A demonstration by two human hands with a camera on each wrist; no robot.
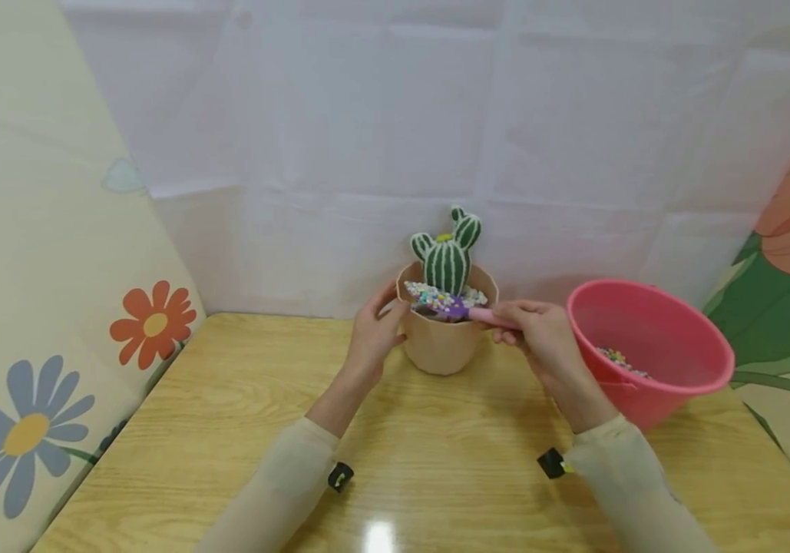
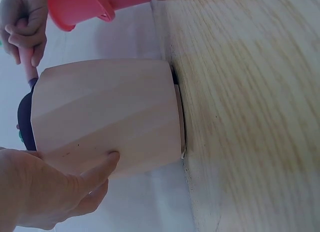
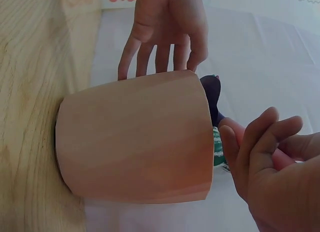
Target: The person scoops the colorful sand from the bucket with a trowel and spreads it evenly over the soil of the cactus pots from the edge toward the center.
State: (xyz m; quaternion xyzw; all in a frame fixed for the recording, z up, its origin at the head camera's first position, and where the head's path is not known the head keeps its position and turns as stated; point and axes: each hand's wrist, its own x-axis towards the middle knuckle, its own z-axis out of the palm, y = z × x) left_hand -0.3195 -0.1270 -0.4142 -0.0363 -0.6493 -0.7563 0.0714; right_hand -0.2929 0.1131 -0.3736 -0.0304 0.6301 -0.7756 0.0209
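A beige plant pot (image 1: 439,346) stands upright on the table, holding a green cactus (image 1: 446,265) with white stripes and a yellow top. My left hand (image 1: 375,334) rests on the pot's left side, its extended fingers (image 3: 162,59) touching the wall and the thumb by the rim. My right hand (image 1: 543,334) grips the pink handle of a small trowel (image 1: 460,310) with a purple blade. Small multicoloured pebbles (image 1: 434,296) lie heaped on the blade, which is over the pot's mouth in front of the cactus. Pale pebbles show behind the blade inside the pot.
A pink bucket (image 1: 657,407) stands right of my right hand, with more coloured pebbles (image 1: 621,361) at its bottom. The wooden table (image 1: 436,468) ends at a white cloth backdrop (image 1: 339,153) close behind the pot. Flower-patterned cloth (image 1: 35,307) hangs at the left.
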